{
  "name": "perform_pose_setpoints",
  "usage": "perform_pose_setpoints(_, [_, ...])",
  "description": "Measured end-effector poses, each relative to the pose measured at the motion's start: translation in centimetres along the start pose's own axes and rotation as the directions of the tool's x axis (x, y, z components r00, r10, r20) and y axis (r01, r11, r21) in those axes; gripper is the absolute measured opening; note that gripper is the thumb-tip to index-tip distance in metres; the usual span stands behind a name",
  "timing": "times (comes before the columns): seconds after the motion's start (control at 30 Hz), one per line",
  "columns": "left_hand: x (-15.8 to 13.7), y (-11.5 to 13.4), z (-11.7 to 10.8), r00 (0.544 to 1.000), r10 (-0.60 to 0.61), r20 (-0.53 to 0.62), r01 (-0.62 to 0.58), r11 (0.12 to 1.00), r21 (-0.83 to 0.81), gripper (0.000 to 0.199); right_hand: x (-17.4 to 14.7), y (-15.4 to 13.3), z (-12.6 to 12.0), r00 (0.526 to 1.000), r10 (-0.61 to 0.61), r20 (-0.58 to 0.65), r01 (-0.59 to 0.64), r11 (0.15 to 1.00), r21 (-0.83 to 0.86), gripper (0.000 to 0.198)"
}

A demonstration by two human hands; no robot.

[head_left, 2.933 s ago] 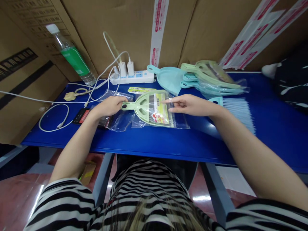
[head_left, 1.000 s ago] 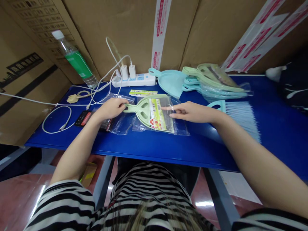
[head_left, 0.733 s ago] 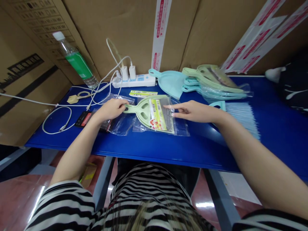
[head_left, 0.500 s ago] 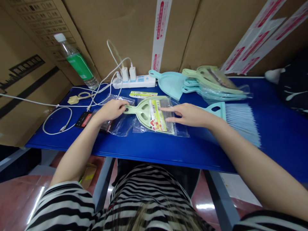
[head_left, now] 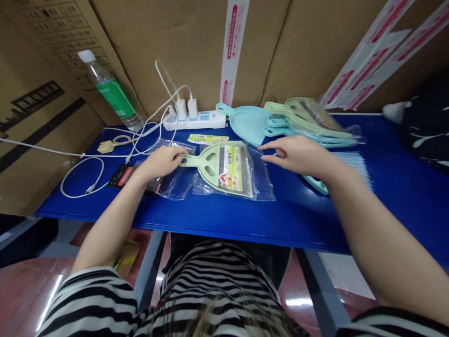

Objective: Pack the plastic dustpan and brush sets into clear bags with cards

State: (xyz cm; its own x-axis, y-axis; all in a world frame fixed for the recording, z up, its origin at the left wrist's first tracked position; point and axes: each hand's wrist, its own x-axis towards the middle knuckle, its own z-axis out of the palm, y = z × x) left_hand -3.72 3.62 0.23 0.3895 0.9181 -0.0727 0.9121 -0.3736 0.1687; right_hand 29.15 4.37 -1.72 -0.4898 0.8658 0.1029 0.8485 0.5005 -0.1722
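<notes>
A light green dustpan [head_left: 207, 164] with a brush nested in it lies flat in a clear plastic bag [head_left: 264, 185], handle to the left. A yellow and white label card [head_left: 232, 168] covers part of its bristles. My left hand [head_left: 163, 161] is closed on the end of the dustpan's handle. My right hand [head_left: 298, 157] hovers at the right of the bag, fingers apart and holding nothing. Beneath my right hand and forearm is a blue brush, its bristles [head_left: 354, 164] and part of its handle showing.
Behind, a blue dustpan [head_left: 247, 122] lies beside a stack of bagged green and blue dustpans [head_left: 312, 117]. A power strip [head_left: 210, 120] with white cables, a loose label card [head_left: 207, 138], a bottle [head_left: 115, 96] and a dark phone-like device [head_left: 121, 175] are towards the left. Cardboard [head_left: 182, 42] walls the back.
My right hand has moved right, off the label card and away from the dustpan. More of the label and brush bristles shows. My left hand keeps its hold on the handle.
</notes>
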Motion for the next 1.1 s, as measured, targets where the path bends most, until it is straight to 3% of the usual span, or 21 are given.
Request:
perform_pose_setpoints(0.1, [-0.1, 0.2, -0.1, 0.999, -0.025, -0.037, 0.025, 1.000, -0.003, 0.039, 0.4, 0.7, 1.1, 0.991, 0.031, -0.129, -0.036, 0.999, -0.037, 0.035])
perform_pose_setpoints(0.2, [0.0, 0.4, 0.1, 0.994, -0.077, -0.075, 0.080, 0.996, 0.034, 0.037, 0.7, 0.3, 2.1, 0.983, 0.057, -0.172, -0.060, 0.998, -0.011, 0.038])
perform_pose_setpoints(0.43, [-0.2, 0.8, 0.5, 0.958, -0.086, -0.273, 0.126, 0.983, 0.131, 0.028, 0.9, -1.3, 1.6, 0.994, 0.105, -0.043, -0.103, 0.994, 0.027, 0.040])
perform_pose_setpoints(0.5, [-0.4, 1.3, 0.5, 0.948, 0.028, -0.316, 0.012, 0.992, 0.124, 0.028, 0.8, -1.5, 1.2, 0.993, 0.114, -0.024, -0.113, 0.993, 0.028, 0.044])
perform_pose_setpoints(0.57, [-0.7, 2.0, 0.7, 0.925, 0.238, -0.297, -0.220, 0.971, 0.091, 0.029, 0.7, -1.6, 0.8, 0.993, 0.119, -0.001, -0.119, 0.992, 0.040, 0.048])
perform_pose_setpoints(0.63, [-1.1, 2.9, 1.0, 0.847, 0.474, -0.241, -0.483, 0.875, 0.022, 0.031, 0.4, -1.7, 0.2, 0.991, 0.118, 0.063, -0.122, 0.989, 0.078, 0.049])
perform_pose_setpoints(0.7, [-1.6, 3.8, 1.5, 0.748, 0.635, -0.193, -0.653, 0.757, -0.039, 0.035, 0.1, -1.7, -0.6, 0.975, 0.115, 0.189, -0.141, 0.982, 0.129, 0.048])
perform_pose_setpoints(0.77, [-1.9, 4.6, 2.0, 0.698, 0.702, -0.142, -0.713, 0.699, -0.050, 0.029, -0.2, -1.8, -1.4, 0.943, 0.111, 0.312, -0.164, 0.975, 0.149, 0.044])
perform_pose_setpoints(0.83, [-2.2, 5.1, 2.4, 0.682, 0.724, -0.101, -0.730, 0.683, -0.028, 0.022, -0.3, -1.7, -1.8, 0.931, 0.115, 0.346, -0.167, 0.978, 0.125, 0.034])
perform_pose_setpoints(0.97, [-2.3, 5.3, 2.5, 0.658, 0.750, -0.076, -0.753, 0.657, -0.034, 0.028, -0.1, -1.4, -1.3, 0.974, 0.094, 0.207, -0.106, 0.993, 0.048, 0.019])
perform_pose_setpoints(1.1, [-2.2, 4.9, 2.2, 0.675, 0.737, -0.038, -0.736, 0.668, -0.107, 0.029, 0.0, -0.9, -0.4, 0.981, 0.061, 0.183, -0.070, 0.997, 0.045, 0.012])
